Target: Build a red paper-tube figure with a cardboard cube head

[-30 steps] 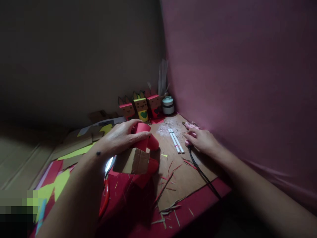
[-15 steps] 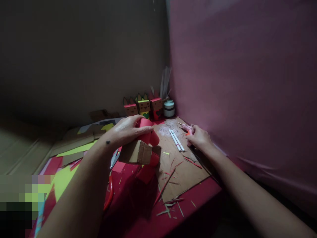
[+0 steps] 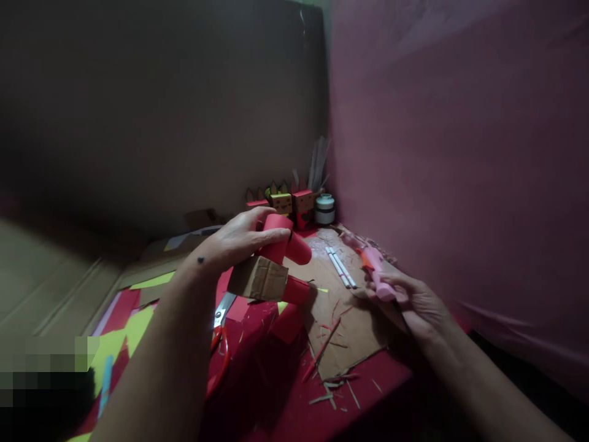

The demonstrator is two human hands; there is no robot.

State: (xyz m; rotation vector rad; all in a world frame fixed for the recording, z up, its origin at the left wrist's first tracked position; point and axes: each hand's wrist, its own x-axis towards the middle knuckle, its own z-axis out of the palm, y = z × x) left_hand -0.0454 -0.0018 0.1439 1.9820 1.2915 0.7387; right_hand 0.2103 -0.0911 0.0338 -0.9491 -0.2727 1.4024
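Note:
My left hand (image 3: 248, 236) is closed around a red paper tube (image 3: 276, 239), thumb across its side. A second red tube (image 3: 300, 250) sticks out beside the thumb. Just below that hand is a small brown cardboard box (image 3: 260, 279), tilted, with a red piece (image 3: 297, 290) at its right end; whether these are joined to the held tube I cannot tell. My right hand (image 3: 409, 301) grips a pink glue gun (image 3: 378, 273) with an orange trigger, its front end angled up and left. Two white sticks (image 3: 340, 267) lie between the hands on a cardboard sheet (image 3: 354, 331).
Several box-headed paper figures (image 3: 281, 202) stand at the back beside a pale round jar (image 3: 324, 210). Red-handled scissors (image 3: 221, 344) lie under my left forearm. Coloured paper (image 3: 138, 325) is spread at left. Cardboard scraps (image 3: 334, 390) litter the red table (image 3: 257, 393). A pink wall borders the right.
My right hand has lifted the glue gun off the table and brought it nearer to me. The left hand keeps its hold on the red tube. The view has shifted slightly.

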